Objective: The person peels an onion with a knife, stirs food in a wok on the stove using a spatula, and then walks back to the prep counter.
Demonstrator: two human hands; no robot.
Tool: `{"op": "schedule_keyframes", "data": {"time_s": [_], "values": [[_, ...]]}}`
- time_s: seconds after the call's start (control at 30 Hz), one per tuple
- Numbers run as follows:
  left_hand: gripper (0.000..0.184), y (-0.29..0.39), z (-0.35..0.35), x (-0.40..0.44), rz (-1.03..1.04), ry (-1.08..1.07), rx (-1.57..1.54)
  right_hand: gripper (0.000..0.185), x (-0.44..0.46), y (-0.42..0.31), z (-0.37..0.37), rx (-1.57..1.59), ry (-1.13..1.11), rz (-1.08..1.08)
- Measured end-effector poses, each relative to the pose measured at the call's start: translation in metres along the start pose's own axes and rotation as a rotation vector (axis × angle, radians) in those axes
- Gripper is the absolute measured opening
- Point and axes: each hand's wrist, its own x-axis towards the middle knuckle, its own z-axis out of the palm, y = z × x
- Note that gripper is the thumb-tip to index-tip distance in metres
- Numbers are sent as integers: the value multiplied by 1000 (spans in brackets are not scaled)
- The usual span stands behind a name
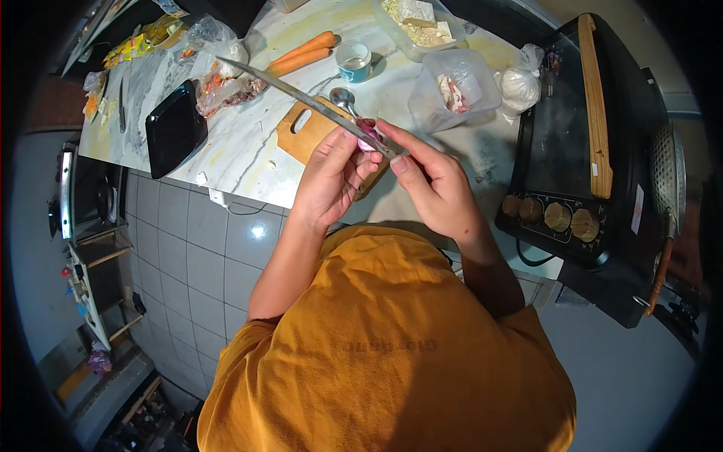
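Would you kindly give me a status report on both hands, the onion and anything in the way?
Left hand holding purple onion. Right hand gripping knife, blade crossing the onion, contact unclear. Nearest clutter: spoon and cutting board.

A long, narrow knife [309,101] with a greyish blade is held on a slant, its tip pointed towards ten o'clock and its other end towards four, where it is grasped by the right grip [435,183]. A purple onion [365,145], paler in patches, is held up by the left grip [330,169], at twelve o'clock from the centre of view. It is crossed by the blade and partly hidden.
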Motion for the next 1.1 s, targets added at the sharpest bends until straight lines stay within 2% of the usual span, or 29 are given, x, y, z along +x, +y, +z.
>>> {"op": "schedule_keyframes", "data": {"time_s": [0.07, 0.17, 0.4, 0.47, 0.6, 0.87, 1.1], "values": [[25, 0, 1, 0, -19, -23, -17, 37, 2, 7, 5, 33, 84, -188], [25, 0, 10, -1, 16, 12, -5, 38, -1, 2, 5, 76, 53, -60], [25, -7, 10, 0, 155, 54, -14, 38, -3, -1, 9, 111, 119, -24], [25, -8, 9, -1, 177, 64, -5, 38, -2, 4, 12, 39, 162, -162], [24, -8, 8, -2, 198, 16, 13, 38, 0, 3, 15, 11, 211, -243], [23, -7, 3, -3, 219, -49, -11, 36, 0, -4, 12, -82, 174, -201], [22, -7, 14, -6, 234, 56, 18, 35, -1, -1, 17, 1, 186, -191]]}}
